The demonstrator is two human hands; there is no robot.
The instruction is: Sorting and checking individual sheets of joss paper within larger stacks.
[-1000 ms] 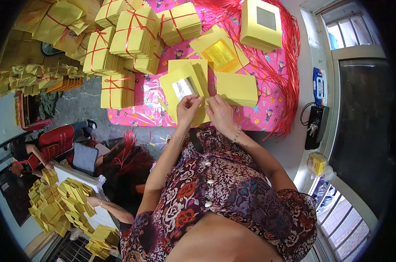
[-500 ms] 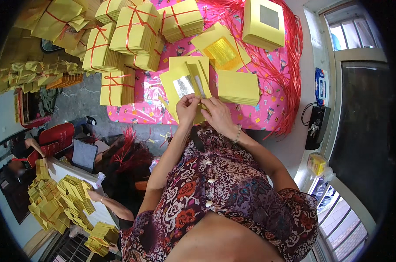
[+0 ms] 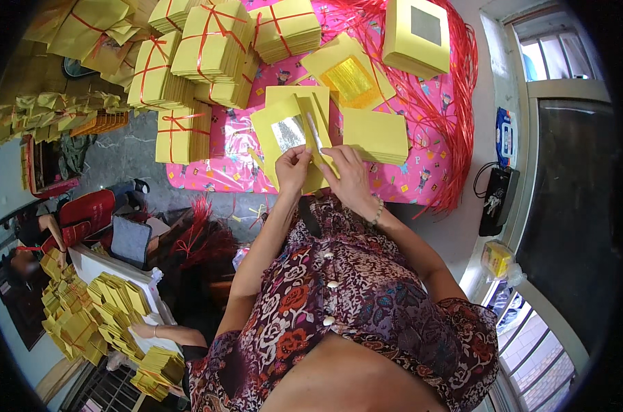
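Silver-patched yellow paper (image 3: pixel 284 134) lay straight ahead at twelve o'clock, on the pink-patterned surface (image 3: pixel 222 147). My left hand (image 3: pixel 292 169) pinched its near edge; my right hand (image 3: pixel 348 173) was half-curled on the folded part, couldn't tell if gripping. From the paper: gold-patched sheet (image 3: pixel 346 79) at one-thirty, plain yellow stack (image 3: pixel 375 135) at three, red-tied bundles (image 3: pixel 207 48) around eleven.

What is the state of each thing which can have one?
Left hand: grip pinching silver-patched sheet
Right hand: touching paper, grip unclear
Silver-patched sheet: overlapping paper
Bundles, upper left: tied
Stack right of hands: untied
Taller grey-patched stack: untied
Gold-patched sheet: gold side up
Red ribbons: loose
Keys: hanging
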